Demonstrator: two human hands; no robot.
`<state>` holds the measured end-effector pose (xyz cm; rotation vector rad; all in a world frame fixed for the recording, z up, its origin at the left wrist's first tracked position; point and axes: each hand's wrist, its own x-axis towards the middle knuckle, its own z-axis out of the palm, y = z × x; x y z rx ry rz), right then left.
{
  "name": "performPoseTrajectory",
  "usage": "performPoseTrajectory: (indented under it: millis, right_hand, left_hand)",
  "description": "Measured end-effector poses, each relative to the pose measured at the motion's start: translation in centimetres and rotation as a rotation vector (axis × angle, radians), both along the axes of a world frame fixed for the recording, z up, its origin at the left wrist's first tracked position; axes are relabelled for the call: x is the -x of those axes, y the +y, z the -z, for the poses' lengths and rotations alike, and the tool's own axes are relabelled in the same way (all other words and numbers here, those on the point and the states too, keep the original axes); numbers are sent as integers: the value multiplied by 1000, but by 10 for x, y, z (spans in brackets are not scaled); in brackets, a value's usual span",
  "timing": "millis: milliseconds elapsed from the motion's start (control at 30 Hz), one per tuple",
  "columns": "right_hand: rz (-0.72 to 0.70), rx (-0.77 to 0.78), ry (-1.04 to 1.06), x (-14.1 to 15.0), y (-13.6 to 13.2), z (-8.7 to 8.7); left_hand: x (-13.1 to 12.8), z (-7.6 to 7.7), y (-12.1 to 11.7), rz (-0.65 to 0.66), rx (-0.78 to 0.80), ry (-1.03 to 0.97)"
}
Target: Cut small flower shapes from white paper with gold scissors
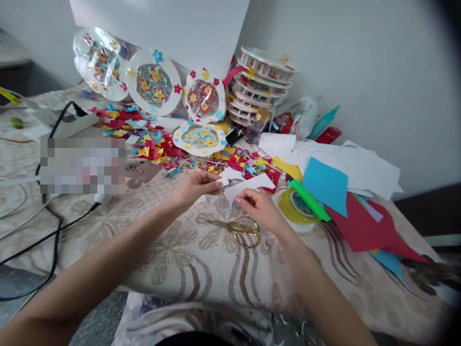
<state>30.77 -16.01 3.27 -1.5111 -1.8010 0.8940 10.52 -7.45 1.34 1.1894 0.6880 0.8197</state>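
Observation:
My left hand (200,185) is closed in a pinch on a small white piece (223,182), paper or thin foam. My right hand (256,203) has its fingers curled together beside a white offcut (252,185) with a curved cut edge. Whether those fingertips grip the offcut or a smaller bit is unclear. Below the hands, gold-handled scissors (239,228) lie on the patterned tablecloth (169,245), blades toward the left. A wide roll of yellowish tape (293,206) sits right of my right hand, with a bright green stick-like tool (309,199) across it.
Colourful scraps (154,144) spread behind the hands. Round white decorated panels (153,84) lean at the back, near a tiered white stack (261,86) and a small gold-capped bottle (256,127). Red sheets (363,223) and a blue sheet (326,185) lie right. Black cables (57,226) run along the left.

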Motion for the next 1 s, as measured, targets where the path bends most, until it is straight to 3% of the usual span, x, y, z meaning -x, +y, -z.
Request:
performPoseTrajectory:
  millis: [133, 300, 433, 567, 700, 833, 1000]
  right_hand:
    - [-212, 36, -350, -2, -23, -4]
    - [-233, 23, -583, 8, -43, 0]
    - [-154, 68, -432, 1, -40, 7]
    - [27, 154, -1, -18, -22, 12]
    - [-26, 178, 362, -13, -1, 15]
    - [7, 25, 283, 9, 4, 19]
    - [-75, -24, 166, 24, -11, 17]
  left_hand:
    - [3, 0, 4, -28, 5, 14]
    - [4, 0, 8, -2, 48, 8]
    - [9, -7, 11, -1, 150, -87]
    - [14, -17, 13, -67, 197, -171]
    - [14, -19, 13, -54, 217, -198]
    - [15, -16, 12, 12, 209, -191]
    - [15, -16, 10, 78, 179, -154]
